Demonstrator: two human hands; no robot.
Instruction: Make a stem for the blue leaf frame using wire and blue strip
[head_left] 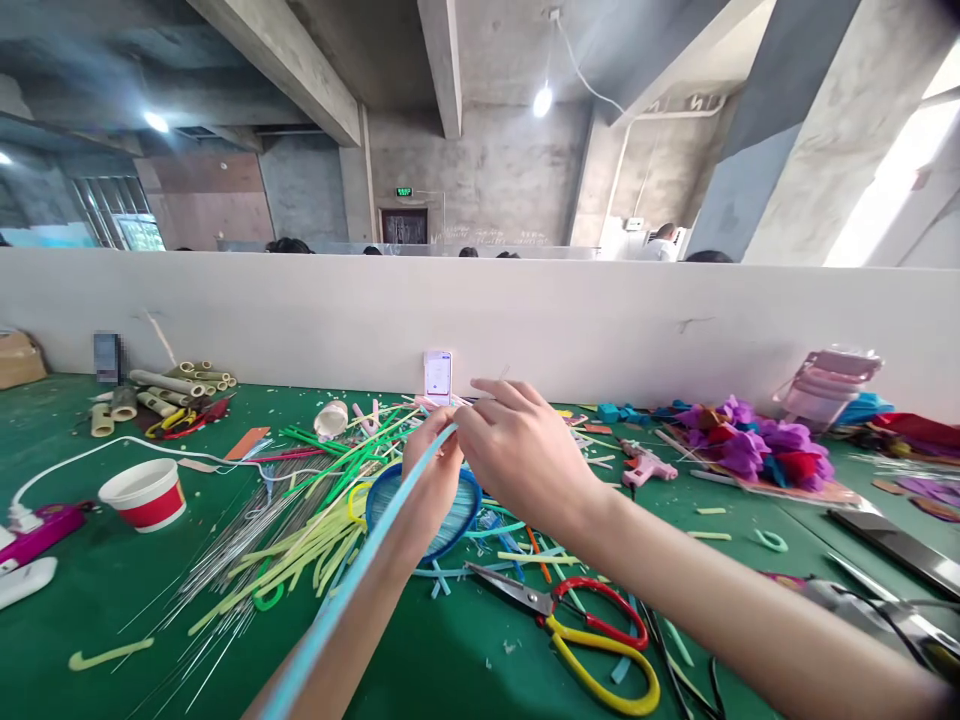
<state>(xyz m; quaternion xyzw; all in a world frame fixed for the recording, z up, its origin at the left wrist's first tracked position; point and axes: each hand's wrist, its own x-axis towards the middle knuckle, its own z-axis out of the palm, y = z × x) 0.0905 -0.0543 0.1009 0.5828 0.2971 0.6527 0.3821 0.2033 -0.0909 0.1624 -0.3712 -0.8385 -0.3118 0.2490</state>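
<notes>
Green tabletop (450, 665) stretches out under the pair of hands, backed by a long pale partition (480, 315). Held up over the middle of it is a light blue strip (367, 545); its upper end disappears among the fingers, and its lower part slants down along the left forearm, blurring until the bottom of the view cuts it off. As far as I can see, the left hand (433, 490) has thumb and forefinger closed together on that end, the remaining fingers curled in. The right hand (529, 455) meets it from the other side, back upward, knuckles bent and one finger stretched out past the left fingertips. Its own thumb is hidden, so I cannot tell how tightly those fingers grip, or whether they have the strip at all. The left forearm climbs from the bottom edge; the right comes in at a slant from the lower right.

Behind the left wrist sits a round blue piece (470, 508), partly covered, so its full shape is unclear. Just beside the hands, open scissors (551, 600) lie with red and yellow handles. Yellow strips (330, 545) and thin wires (217, 560) heap up to the left, overlapping too much to separate, near a paper cup (142, 495). Farther back, a phone (438, 377) leans upright. Rightward lie a pink glue gun (646, 465) and crumpled purple petals (739, 440).
</notes>
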